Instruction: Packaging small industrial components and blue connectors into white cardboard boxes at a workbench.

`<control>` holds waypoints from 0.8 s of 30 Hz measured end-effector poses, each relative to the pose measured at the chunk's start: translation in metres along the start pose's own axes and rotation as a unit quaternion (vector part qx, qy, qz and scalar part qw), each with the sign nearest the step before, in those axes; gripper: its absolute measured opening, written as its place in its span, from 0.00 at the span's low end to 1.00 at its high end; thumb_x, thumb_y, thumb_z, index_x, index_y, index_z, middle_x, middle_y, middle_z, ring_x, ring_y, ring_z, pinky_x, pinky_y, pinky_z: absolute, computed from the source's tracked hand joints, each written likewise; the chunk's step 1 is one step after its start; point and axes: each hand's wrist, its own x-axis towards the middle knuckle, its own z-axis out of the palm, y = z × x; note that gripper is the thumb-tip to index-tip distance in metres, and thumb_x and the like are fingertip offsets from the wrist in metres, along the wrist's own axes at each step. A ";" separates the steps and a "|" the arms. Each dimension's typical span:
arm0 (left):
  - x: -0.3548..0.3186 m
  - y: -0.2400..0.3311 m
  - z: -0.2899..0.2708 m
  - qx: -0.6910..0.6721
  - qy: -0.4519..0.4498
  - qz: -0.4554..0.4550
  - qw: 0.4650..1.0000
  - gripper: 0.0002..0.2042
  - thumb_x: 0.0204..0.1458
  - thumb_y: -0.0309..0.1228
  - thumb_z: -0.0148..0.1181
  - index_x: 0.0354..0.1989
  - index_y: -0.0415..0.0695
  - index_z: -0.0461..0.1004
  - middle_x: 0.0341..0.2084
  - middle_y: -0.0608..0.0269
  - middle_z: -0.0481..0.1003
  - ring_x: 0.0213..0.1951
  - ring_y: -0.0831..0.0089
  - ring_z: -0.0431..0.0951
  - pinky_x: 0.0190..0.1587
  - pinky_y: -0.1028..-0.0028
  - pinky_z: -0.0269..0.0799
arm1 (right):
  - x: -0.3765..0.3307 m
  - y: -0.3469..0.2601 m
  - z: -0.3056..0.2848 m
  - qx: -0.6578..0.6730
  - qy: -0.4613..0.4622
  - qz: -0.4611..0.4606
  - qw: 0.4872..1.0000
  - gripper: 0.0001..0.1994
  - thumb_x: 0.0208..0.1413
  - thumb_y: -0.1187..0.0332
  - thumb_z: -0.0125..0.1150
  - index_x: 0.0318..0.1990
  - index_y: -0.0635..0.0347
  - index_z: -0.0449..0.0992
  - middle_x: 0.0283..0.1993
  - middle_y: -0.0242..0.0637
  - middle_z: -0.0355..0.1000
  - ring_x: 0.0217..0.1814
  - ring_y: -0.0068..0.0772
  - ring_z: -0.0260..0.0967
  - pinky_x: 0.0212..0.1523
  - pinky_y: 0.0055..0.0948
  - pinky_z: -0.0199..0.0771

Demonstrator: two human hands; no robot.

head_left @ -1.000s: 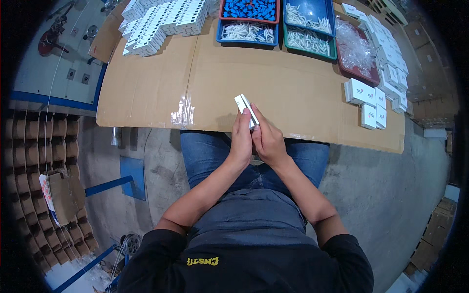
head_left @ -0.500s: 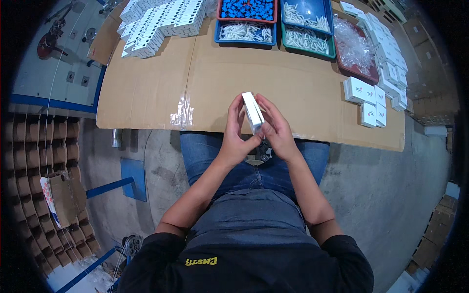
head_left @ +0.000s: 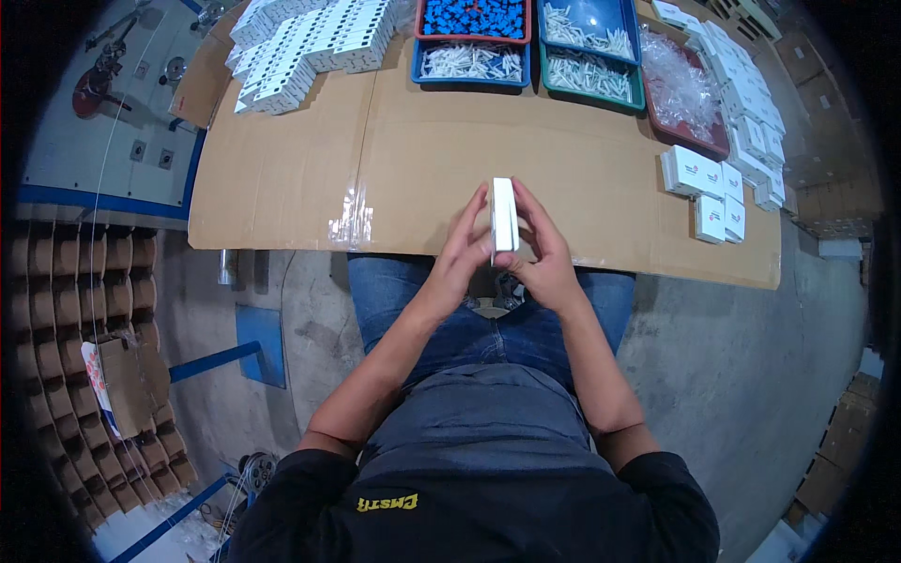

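A small white box (head_left: 505, 214) stands on edge between my two hands, above the front edge of the cardboard-covered table (head_left: 450, 169). My left hand (head_left: 460, 251) grips its left side, with thumb and fingers against it. From the other side my right hand (head_left: 546, 253) holds it, the thumb near its lower end and the fingers along the far part. The fingertips behind the box are partly hidden. Similar white boxes (head_left: 696, 175) lie at the right of the table.
White boxes (head_left: 319, 42) are stacked at the back left. Trays hold blue pieces (head_left: 474, 19), white sticks (head_left: 469, 63) and clear plastic bags (head_left: 676, 89). More boxes (head_left: 746, 103) line the right edge. Cardboard dividers (head_left: 84, 310) stand on the left.
The white box has turned from a slant to nearly straight up and down and shifted slightly right. Both hands have moved with it, still holding on.
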 end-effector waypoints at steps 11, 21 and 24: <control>-0.004 0.013 0.032 -0.229 0.097 -0.207 0.946 0.29 0.70 0.55 0.40 0.62 0.42 0.66 0.44 0.62 0.75 0.44 0.76 0.76 0.48 0.73 0.74 | 0.002 0.009 0.002 -0.311 -0.058 -0.221 0.923 0.44 0.62 0.40 0.55 0.74 0.67 0.55 0.77 0.56 0.51 0.79 0.55 0.51 0.74 0.43 0.54; -0.005 -0.004 0.024 -0.235 0.097 -0.217 0.943 0.27 0.70 0.54 0.40 0.65 0.45 0.65 0.48 0.64 0.74 0.49 0.76 0.74 0.55 0.71 0.71 | 0.003 0.012 0.005 -0.327 -0.036 -0.245 0.912 0.41 0.70 0.41 0.41 0.73 0.72 0.54 0.74 0.62 0.54 0.77 0.60 0.53 0.74 0.44 0.55; -0.002 -0.006 0.027 -0.255 0.098 -0.198 0.941 0.27 0.70 0.54 0.38 0.65 0.45 0.64 0.52 0.61 0.75 0.53 0.72 0.75 0.58 0.69 0.70 | 0.001 0.019 0.003 -0.308 -0.019 -0.242 0.920 0.40 0.70 0.42 0.42 0.74 0.69 0.52 0.74 0.59 0.57 0.76 0.57 0.57 0.73 0.44 0.56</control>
